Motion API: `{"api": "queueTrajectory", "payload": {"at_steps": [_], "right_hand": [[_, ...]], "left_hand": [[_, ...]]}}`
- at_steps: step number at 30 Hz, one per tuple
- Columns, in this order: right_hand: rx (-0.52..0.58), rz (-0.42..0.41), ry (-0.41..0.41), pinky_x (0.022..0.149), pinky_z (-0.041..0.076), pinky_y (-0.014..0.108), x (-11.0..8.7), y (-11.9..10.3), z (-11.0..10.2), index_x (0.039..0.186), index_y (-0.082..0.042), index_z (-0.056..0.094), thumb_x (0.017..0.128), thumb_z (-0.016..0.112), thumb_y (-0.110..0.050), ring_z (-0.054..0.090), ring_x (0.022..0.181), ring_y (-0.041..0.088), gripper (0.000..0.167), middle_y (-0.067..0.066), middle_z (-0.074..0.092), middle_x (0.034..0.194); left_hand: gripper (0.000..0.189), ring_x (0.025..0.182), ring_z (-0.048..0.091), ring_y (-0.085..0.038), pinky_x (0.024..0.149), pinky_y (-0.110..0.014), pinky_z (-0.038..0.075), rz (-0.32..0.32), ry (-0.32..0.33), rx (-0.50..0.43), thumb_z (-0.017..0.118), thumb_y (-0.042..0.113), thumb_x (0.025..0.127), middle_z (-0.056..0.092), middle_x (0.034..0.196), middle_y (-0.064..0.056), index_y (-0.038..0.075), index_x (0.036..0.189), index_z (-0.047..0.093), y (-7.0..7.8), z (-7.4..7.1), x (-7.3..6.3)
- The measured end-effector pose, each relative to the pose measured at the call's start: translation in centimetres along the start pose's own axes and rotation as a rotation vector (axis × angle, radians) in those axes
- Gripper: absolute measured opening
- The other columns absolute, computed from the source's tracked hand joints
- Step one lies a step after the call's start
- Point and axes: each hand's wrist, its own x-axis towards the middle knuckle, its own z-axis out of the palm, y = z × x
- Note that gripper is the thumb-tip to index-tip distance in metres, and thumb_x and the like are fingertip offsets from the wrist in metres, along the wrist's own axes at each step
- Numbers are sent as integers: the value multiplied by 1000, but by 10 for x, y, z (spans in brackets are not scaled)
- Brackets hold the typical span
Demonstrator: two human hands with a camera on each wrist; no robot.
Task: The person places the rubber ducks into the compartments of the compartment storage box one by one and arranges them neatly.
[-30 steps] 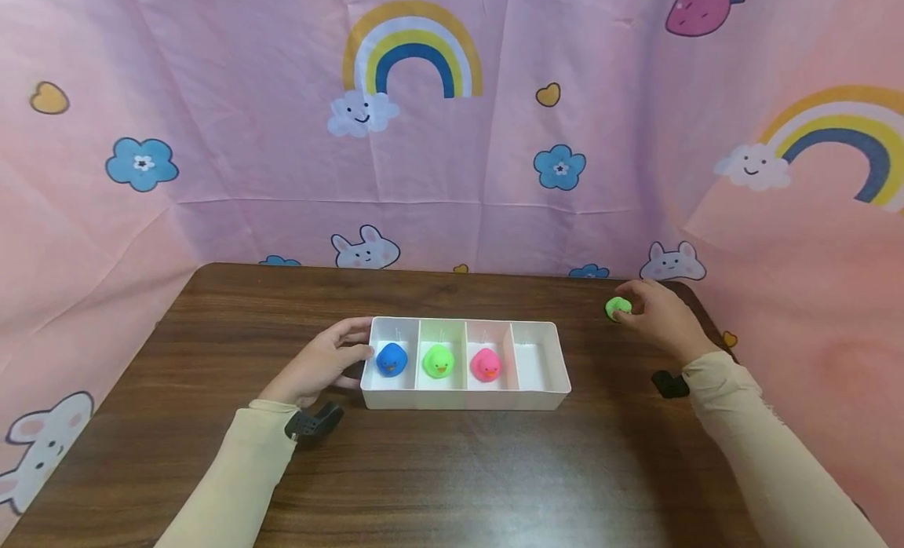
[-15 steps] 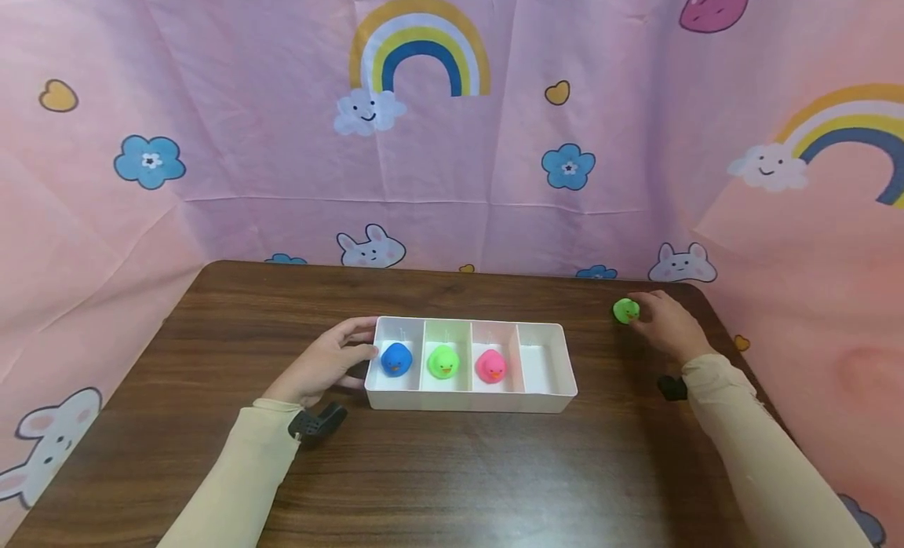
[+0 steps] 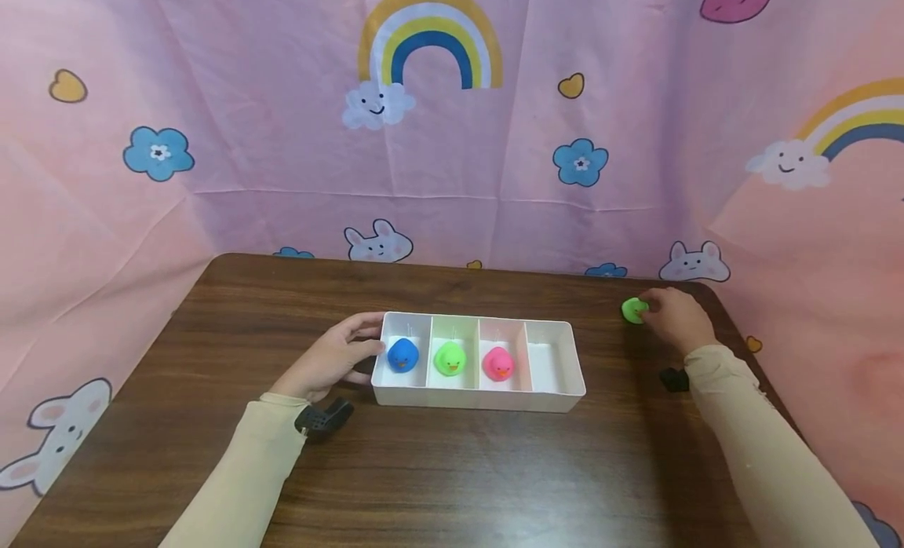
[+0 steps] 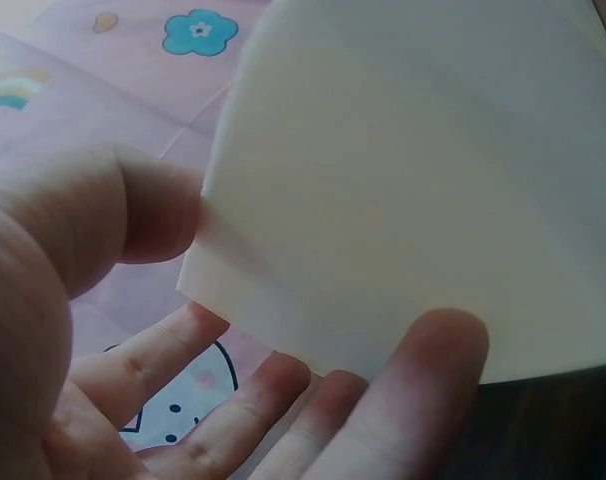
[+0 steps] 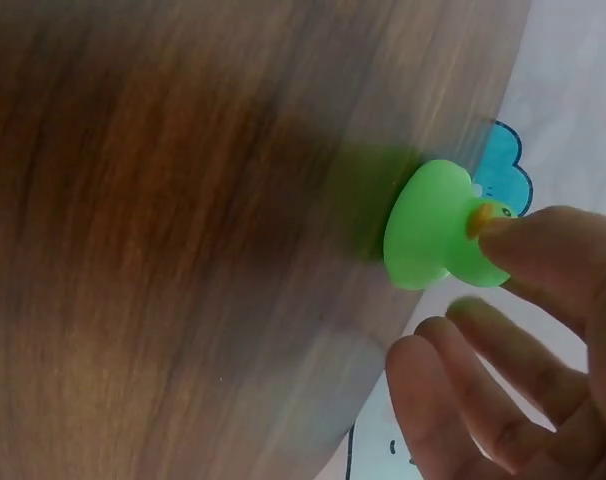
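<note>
A white tray (image 3: 479, 400) with a row of compartments lies in the middle of the table. My left hand (image 3: 333, 356) touches its left end, thumb and fingers spread against the outer wall (image 4: 383, 180) in the left wrist view. Inside, from the left, sit a blue rubber duck (image 3: 403, 356), a green rubber duck (image 3: 450, 359) and a pink rubber duck (image 3: 498, 364); the rightmost compartment holds nothing. At the table's far right, my right hand (image 3: 679, 319) pinches another green rubber duck (image 5: 426, 235) by its head between thumb and forefinger. Whether this duck touches the tabletop I cannot tell.
The dark wood table (image 3: 452, 477) ends at rounded back corners against a pink and purple printed cloth (image 3: 282, 100). That cloth hangs at the back and both sides. A black strap piece (image 3: 323, 416) juts from my left wrist.
The head view has shifted, so everything lies slightly further right in it. My right hand keeps its pinch on the green rubber duck, and my left hand stays at the tray's end.
</note>
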Motion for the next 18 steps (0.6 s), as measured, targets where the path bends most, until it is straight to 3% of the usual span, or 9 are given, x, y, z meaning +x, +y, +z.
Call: {"api": "queueTrajectory", "payload": {"at_steps": [13,18], "right_hand": [[22,27,21,81,53,60,2,0,5,126,2,66,97,69,-16,66,100,45,34,30,70,114],[67,40,27,69,54,49,1,1,8,127,3,64,97,69,-15,72,80,33,35,28,72,107]], "left_hand": [[63,134,52,-49,82,-50,63,3,0,11,67,24,101,40,157,-22,17,157,40,0,0,2],[61,134,53,-48,82,-49,64,3,-6,14,67,23,101,41,157,-22,17,156,41,0,0,3]]}}
